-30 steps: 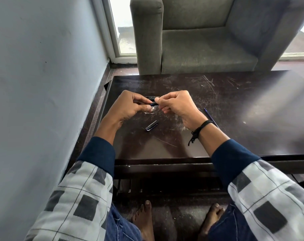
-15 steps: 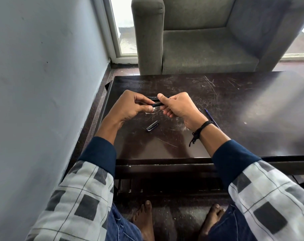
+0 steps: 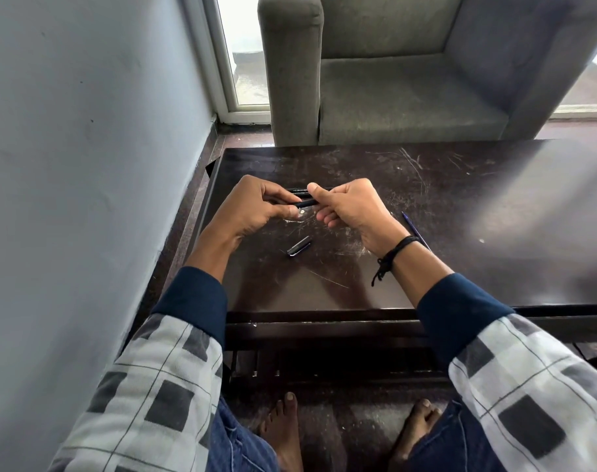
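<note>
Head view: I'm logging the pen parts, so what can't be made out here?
All in the head view.
Ends of the black pen barrel: hidden inside the left hand and right hand.
Printing on the second black piece beyond it: too small to read.
Near end of the thin blue stick: hidden behind the right wrist.

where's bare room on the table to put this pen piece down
Widest: the right half of the table, past the thin blue stick beside the right hand. Also the strip between the cap and the near edge. Crowded around the left hand, pen piece and cap.
</note>
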Demonstrator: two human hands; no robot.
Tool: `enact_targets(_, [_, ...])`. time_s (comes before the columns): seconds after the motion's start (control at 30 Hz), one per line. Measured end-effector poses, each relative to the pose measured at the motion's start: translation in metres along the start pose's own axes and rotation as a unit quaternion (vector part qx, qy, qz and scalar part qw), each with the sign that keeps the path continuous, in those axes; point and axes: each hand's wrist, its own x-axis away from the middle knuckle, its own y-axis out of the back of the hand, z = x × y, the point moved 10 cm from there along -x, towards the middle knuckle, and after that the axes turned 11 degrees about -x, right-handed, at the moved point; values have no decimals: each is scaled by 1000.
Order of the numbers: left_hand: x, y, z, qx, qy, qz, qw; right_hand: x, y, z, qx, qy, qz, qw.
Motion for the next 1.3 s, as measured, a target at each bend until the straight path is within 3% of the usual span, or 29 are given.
enact_targets(0.63, [-1, 0, 3, -7, 6, 2, 1000, -1, -1, 2, -25, 18, 17, 999])
enact_targets(0.83, [-1, -3, -2, -14, -11, 7, 1000, -2, -2, -5, 33, 1, -5, 999])
enact_targets(1.07, [0, 1, 1, -14, 4, -1, 1000, -2, -4, -1, -42, 5, 24, 999])
enact_targets(1.3, [0, -1, -1, -15, -2, 0, 1000, 0, -3, -4, 16, -5, 1, 1000])
